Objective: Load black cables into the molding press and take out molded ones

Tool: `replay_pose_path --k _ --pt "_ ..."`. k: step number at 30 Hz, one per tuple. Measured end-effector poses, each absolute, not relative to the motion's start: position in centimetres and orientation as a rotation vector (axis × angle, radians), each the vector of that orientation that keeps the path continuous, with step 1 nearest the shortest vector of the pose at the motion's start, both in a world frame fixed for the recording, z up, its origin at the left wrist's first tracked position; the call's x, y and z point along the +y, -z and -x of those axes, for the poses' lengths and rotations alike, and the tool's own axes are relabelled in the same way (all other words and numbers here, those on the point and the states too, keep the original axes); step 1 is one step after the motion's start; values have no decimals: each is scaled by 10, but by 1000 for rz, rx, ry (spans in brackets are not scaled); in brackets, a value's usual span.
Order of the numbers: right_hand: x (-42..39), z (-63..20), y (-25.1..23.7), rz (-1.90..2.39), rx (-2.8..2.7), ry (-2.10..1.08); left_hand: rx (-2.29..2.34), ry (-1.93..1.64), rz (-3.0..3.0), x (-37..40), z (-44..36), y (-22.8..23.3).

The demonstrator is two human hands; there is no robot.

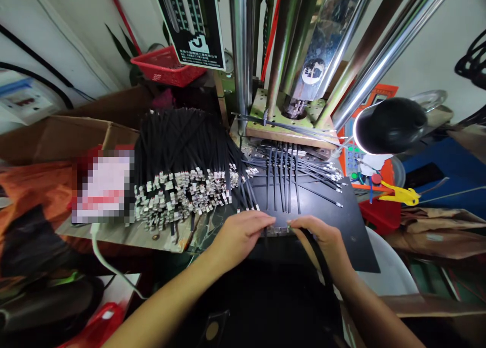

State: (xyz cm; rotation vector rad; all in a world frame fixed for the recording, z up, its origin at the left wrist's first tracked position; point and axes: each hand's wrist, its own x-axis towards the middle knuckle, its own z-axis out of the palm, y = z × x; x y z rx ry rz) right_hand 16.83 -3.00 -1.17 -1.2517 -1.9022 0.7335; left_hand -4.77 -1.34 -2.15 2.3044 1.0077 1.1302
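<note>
My right hand pinches its fingers near the front edge of the black work surface, and a flat black strap curves down from them. Opposite it, my left hand is closed with thumb and forefinger together; whatever lies in them is hidden. A small shiny metal piece shows between the two hands. Just beyond, several thin black strips lie side by side, pointing toward me. A large heap of black straps with silver metal ends is piled to the left.
A press with steel columns and a bolted plate stands behind the work surface. At right are a lit lamp, an orange control box with buttons and yellow-handled pliers. A red basket sits back left.
</note>
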Motion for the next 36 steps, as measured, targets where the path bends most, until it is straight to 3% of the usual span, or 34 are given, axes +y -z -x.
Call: replay_pose_path --k 10,16,24,30,33,36 --pt "-33 -172 14 1067 -2226 -581 1161 -958 -1853 -32 49 32" --pt "-37 -166 9 929 -2407 -394 1238 -615 -2081 -27 49 17" --pt "-30 -190 20 1234 -2025 -639 1237 -766 -1971 -31 48 33" --pt "-33 -188 15 1106 -2271 -283 1261 -609 -2222 -31 45 27" --pt "-35 -180 10 1081 -2367 -166 1261 -814 -2267 -34 59 23" --pt "-32 -177 9 1066 -2378 -309 1637 -1051 -2168 -30 83 17"
